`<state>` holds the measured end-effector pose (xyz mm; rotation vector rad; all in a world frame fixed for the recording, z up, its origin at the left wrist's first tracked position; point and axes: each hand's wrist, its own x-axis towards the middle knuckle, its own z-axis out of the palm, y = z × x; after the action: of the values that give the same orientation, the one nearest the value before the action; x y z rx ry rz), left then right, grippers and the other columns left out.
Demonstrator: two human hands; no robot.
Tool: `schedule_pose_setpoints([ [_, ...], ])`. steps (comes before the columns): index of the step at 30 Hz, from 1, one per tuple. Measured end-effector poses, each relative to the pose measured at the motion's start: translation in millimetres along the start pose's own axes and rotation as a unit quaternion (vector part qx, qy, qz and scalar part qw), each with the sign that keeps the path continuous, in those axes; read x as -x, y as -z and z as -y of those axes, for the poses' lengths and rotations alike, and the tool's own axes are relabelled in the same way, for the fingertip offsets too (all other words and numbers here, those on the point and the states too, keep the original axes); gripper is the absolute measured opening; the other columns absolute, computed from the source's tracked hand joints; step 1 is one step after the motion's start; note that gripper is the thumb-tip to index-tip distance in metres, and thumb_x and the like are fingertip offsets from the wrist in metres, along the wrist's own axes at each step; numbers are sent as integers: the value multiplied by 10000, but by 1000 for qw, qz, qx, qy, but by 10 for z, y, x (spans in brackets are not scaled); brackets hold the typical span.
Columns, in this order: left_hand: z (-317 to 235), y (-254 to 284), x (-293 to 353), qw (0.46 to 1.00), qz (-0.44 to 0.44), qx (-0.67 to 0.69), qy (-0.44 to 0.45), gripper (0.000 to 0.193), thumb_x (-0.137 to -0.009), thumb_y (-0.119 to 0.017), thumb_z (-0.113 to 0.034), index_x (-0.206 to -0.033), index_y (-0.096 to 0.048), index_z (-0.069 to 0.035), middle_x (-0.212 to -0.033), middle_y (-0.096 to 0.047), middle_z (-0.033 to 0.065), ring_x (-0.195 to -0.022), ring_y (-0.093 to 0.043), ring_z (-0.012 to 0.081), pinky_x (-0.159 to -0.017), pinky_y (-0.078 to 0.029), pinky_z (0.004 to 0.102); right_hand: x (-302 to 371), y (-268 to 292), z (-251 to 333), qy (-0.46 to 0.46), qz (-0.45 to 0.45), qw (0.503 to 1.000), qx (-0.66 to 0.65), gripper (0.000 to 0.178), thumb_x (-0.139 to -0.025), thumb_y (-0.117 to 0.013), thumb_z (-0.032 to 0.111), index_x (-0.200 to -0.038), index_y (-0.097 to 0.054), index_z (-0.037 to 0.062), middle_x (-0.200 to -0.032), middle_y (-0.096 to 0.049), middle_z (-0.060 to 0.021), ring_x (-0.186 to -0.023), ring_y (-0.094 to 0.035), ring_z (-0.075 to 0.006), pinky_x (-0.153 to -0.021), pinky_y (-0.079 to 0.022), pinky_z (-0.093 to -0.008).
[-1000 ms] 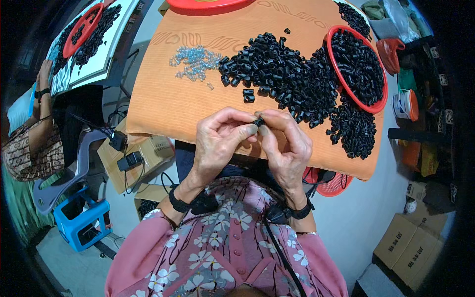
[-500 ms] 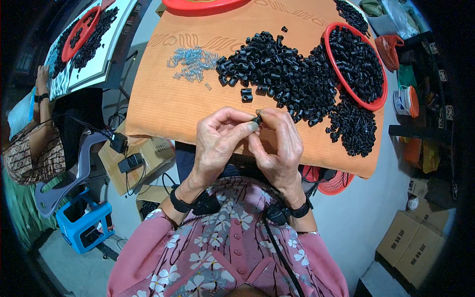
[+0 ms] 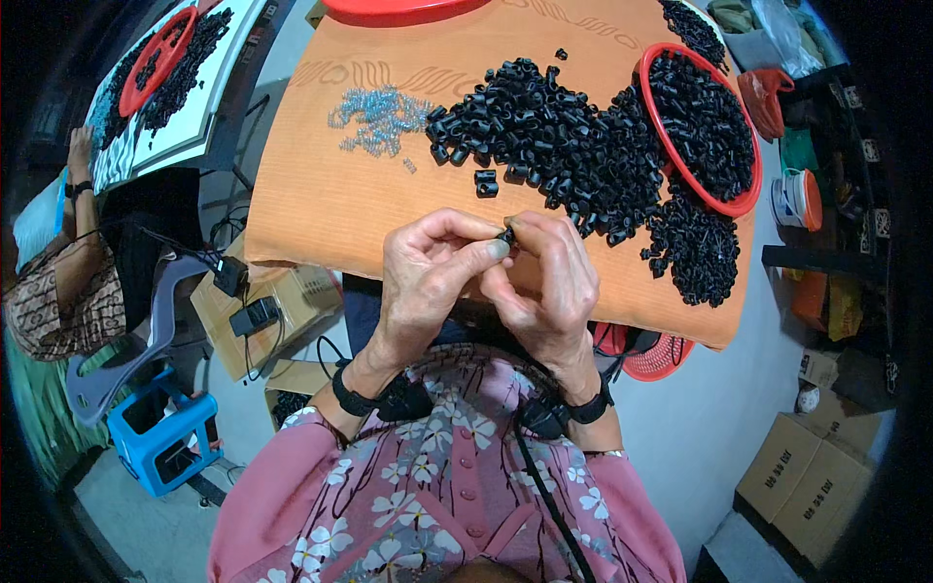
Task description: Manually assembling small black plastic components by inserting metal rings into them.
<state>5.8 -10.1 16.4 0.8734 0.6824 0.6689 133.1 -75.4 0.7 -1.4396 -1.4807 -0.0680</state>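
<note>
Between my fingertips is a small black plastic part point(image 3: 506, 235), mostly covered by the fingers. My left hand point(image 3: 428, 267) pinches it between thumb and index finger. From the other side my right hand point(image 3: 552, 272) closes its fingertips on the same part. Both hands are just over the near edge of the orange-covered table point(image 3: 321, 209). Beyond them lies a heap of short black plastic tubes point(image 3: 544, 126), with a pair point(image 3: 485, 183) apart from it. Small metal springs point(image 3: 381, 119) are piled to the left. Smaller black parts point(image 3: 695, 253) form another pile at the right.
A red basket point(image 3: 751, 189) full of black parts stands on the table's right, and a red tray point(image 3: 403, 12) at its far edge. At left, another person point(image 3: 73, 262) sits by a white table point(image 3: 185, 160). A blue stool point(image 3: 165, 437) and cardboard boxes point(image 3: 812, 476) stand on the floor.
My hands stay in nearly the same place, still pinching the small black part. The fingers of my right hand have shifted slightly around it. The piles look unchanged.
</note>
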Motion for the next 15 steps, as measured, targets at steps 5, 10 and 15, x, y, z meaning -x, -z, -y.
schedule_pose_setpoints([
  [5, -32, 38, -52, 999, 31, -13, 8, 157, -898, -645, -51, -1018, -619, 47, -886, -681, 114, -808, -658, 125, -739, -547, 238, -11, 8, -5, -45, -26, 997, -56, 371, -646, -740, -37, -985, -590, -31, -908, -626, -167, -754, -617, -289, -632, -514, -347],
  [10, -65, 116, -99, 978, 106, 107, 145, 255, -963, -582, -190, -1099, -594, 25, -976, -672, 121, -876, -666, 158, -790, -554, 283, -45, 53, 8, -42, -25, 996, -77, 370, -658, -773, -18, -997, -623, -17, -979, -645, -161, -800, -618, -276, -691, -503, -346],
  [15, 21, 202, -128, 941, 178, 222, 185, 252, -966, -561, -162, -1142, -570, 19, -1023, -651, 133, -917, -659, 179, -825, -547, 302, -48, 93, 3, -53, -13, 990, -132, 370, -658, -783, 5, -1001, -645, 5, -1043, -649, -152, -860, -617, -272, -744, -494, -364],
])
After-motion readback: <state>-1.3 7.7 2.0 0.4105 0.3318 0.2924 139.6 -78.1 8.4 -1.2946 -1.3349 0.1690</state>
